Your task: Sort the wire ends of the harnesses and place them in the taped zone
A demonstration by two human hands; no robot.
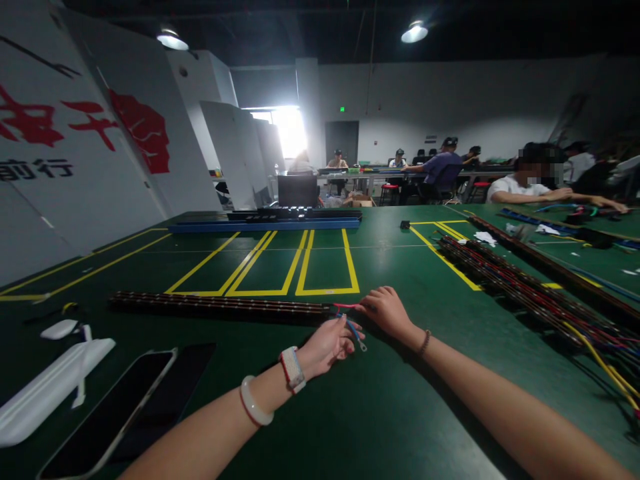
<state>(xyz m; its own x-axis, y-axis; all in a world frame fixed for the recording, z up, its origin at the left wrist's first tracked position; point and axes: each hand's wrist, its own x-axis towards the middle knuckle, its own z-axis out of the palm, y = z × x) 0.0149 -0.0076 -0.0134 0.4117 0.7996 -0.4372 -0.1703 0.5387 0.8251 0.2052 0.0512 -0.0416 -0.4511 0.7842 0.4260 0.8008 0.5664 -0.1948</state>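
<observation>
A long dark cable bundle (225, 305) lies across the green table, its right end at my hands. My left hand (330, 343) is closed on a blue wire (354, 328) near that end; the wire's metal ring terminal (363, 347) points down and to the right. Just to the right, my right hand (387, 310) pinches a red wire (346, 306) that comes out of the same end. The tips of the right fingers and the end of the red wire are hard to make out.
More cable bundles (520, 287) lie on the right of the green table (400, 413). A phone (110, 417) and a white object (55, 393) are at the left front. Blue rails (265, 225) rest at the far edge. A person (530, 180) sits across at the right.
</observation>
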